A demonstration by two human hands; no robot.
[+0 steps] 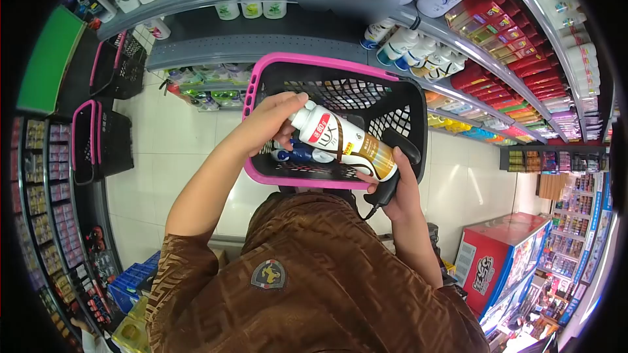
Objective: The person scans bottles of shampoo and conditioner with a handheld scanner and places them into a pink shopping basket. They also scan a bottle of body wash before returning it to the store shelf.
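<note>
A white and gold LUX bottle (348,142) with a red label patch lies tilted across both hands, above a black shopping basket with a pink rim (314,59). My left hand (275,121) is closed around its capped end at the upper left. At the base end, my right hand (404,186) is closed on the bottle together with a black corded handheld scanner (388,192); the bottle and fingers hide part of the scanner. A dark blue bottle (297,153) lies inside the basket, partly covered by the LUX bottle and my left hand.
Ahead, a grey shelf (261,39) carries white and green bottles. Red bottles (497,23) fill the shelves at right. More pink-rimmed baskets (104,140) stand on the left. A red and blue cabinet (500,265) is at lower right, on the tiled floor (167,170) side.
</note>
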